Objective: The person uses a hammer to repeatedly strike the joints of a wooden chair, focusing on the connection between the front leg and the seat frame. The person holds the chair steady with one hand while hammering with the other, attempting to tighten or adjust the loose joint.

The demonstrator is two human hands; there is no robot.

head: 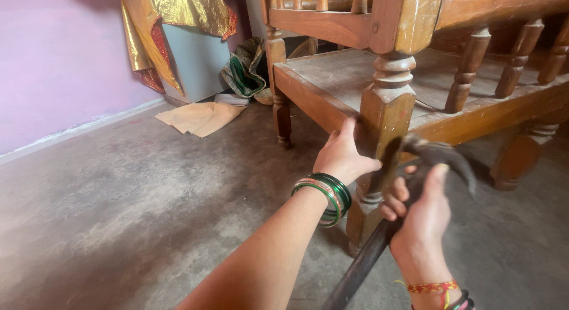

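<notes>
Your right hand has its fingers wrapped tight around the neck of a claw hammer, just below the dark metal head, which sits against the wooden leg of the bench frame. Your left hand has its fingers closed around that same leg at about 10 o'clock from the hammer head.

The hammer looks stiff and head-heavy, so a grip lower on the handle would likely give more swing. Its long axis runs from 7 o'clock, handle end, up to 1 o'clock, with the claw curving off toward 4 o'clock.
</notes>
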